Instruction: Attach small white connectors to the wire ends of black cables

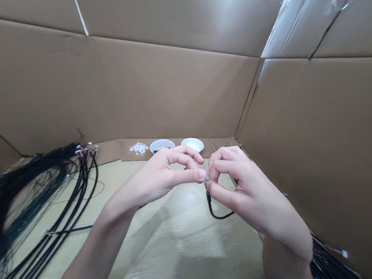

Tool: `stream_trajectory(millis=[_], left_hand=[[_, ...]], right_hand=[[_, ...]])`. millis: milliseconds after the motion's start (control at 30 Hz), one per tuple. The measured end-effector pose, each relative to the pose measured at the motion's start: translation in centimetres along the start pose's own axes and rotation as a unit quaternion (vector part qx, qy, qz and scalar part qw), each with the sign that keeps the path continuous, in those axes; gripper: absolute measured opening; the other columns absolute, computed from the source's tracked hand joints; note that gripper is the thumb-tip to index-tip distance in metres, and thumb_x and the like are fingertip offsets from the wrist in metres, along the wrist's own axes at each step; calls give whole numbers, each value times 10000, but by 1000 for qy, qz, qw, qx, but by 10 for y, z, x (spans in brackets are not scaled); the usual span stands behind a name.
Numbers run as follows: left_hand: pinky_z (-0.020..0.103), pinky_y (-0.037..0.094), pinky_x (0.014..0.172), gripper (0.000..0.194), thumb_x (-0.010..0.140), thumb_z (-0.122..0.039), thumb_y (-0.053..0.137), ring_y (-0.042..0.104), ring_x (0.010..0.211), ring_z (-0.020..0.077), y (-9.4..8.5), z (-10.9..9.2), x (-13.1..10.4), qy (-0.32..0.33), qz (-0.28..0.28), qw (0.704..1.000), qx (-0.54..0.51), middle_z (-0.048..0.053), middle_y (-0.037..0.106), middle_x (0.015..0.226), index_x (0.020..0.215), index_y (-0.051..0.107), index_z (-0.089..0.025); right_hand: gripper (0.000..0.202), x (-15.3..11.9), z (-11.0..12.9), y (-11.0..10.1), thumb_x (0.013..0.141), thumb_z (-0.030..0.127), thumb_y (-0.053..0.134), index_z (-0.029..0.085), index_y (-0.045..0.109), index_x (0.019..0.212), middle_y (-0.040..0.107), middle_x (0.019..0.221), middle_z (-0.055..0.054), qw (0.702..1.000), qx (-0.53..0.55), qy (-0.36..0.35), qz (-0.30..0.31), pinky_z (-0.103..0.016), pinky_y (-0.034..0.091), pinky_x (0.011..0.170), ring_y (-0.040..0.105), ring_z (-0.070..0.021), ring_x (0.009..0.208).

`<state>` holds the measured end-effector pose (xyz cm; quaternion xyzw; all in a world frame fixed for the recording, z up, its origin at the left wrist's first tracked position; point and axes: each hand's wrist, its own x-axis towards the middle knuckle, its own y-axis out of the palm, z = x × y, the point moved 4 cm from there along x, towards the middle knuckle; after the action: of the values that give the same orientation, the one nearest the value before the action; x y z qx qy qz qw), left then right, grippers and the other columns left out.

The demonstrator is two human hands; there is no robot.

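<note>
Both hands meet above the middle of the table, at the end of a black cable with thin coloured wires coming out of it. My right hand pinches the wire end between thumb and fingers. From the other side, the thumb tip of my left hand presses at the same spot, its other fingers curved above. A small pale piece shows between the fingertips, too small to make out. The cable loops down and passes behind my right hand.
On the left lie black cables with white connectors, beside a bundle of thin dark strands. Small white pieces and two white bowls sit at the back. More cables lie right. Cardboard walls surround the table.
</note>
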<state>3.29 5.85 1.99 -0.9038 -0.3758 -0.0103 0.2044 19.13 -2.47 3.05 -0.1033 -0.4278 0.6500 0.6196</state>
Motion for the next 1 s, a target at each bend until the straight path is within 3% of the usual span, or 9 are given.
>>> stream_trajectory(millis=[233, 333, 633, 767, 1000], left_hand=[[404, 396, 1034, 213, 862, -412, 816, 605, 1096, 242, -5, -5, -3, 8, -12, 1000, 9, 19, 681, 1102, 709, 814, -265], [397, 418, 1029, 192, 868, -381, 807, 613, 1071, 238, -8, -9, -6, 26, -24, 999, 11, 28, 688, 1074, 723, 817, -256], [382, 482, 983, 198, 870, -372, 789, 616, 1014, 219, -15, -18, -15, 52, -128, 989, 60, 37, 678, 1130, 707, 806, -261], [415, 464, 1018, 199, 867, -374, 781, 619, 1056, 240, -12, -21, -17, 65, -145, 981, 107, 34, 689, 1110, 699, 807, -271], [377, 519, 891, 193, 849, -397, 793, 621, 1062, 259, -12, -25, -21, 56, -182, 973, 129, 34, 701, 1094, 695, 808, -281]], right_hand=[[227, -2, 0, -2, 1058, 224, 581, 236, 567, 831, 623, 1010, -33, 1000, 1, 5, 3, -399, 428, 933, 522, -252, 1101], [204, -1, 2, -1, 1046, 177, 591, 235, 577, 851, 621, 1031, -48, 999, -9, -4, -36, -407, 437, 928, 531, -254, 1090], [187, 0, 16, 5, 1016, 88, 607, 231, 578, 899, 624, 1027, -67, 977, -86, -96, -170, -433, 468, 927, 552, -263, 1071], [206, -1, 19, 10, 1007, 53, 584, 217, 566, 885, 620, 1039, -81, 971, -121, -105, -179, -438, 465, 938, 538, -268, 1082], [224, 0, 20, 13, 1003, 51, 577, 230, 541, 875, 620, 1034, -91, 966, -135, -111, -190, -461, 469, 944, 532, -279, 1082]])
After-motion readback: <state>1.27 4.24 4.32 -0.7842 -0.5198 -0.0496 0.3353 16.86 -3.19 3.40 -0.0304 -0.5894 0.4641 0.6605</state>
